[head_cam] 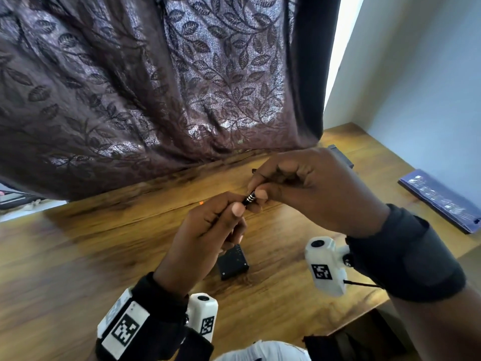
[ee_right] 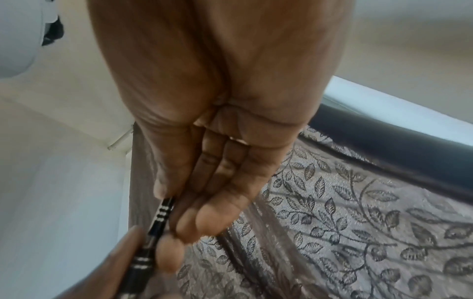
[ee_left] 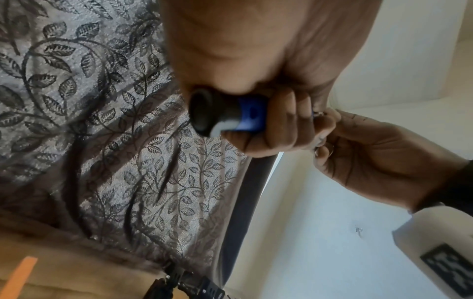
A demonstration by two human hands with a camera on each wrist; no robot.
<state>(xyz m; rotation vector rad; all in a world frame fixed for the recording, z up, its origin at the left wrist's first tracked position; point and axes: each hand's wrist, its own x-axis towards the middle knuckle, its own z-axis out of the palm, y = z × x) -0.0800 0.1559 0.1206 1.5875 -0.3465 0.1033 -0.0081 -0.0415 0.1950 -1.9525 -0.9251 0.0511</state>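
Left hand [head_cam: 205,230] and right hand [head_cam: 312,188] meet, fingers pinching.

No word or number can be read. The only signs are black-and-white square code markers: one on the white plate of the left wristband [head_cam: 122,330], one on each white wrist camera housing [head_cam: 325,267]. The flat dark blue package [head_cam: 440,200] at the right edge of the wooden table [head_cam: 78,256] bears pale print, too blurred to read.

Close on right hand [ee_right: 204,101] from palm side, fingers pointing down-frame. Pinching slim black tool shaft [ee_right: 161,214] with silver rings between thumb and fingertips. Lower on same shaft, gripping from bottom left: left hand [ee_right: 110,267]. Behind, leaf-patterned curtain [ee_right: 358,222] at right, pale wall [ee_right: 51,182] at left.
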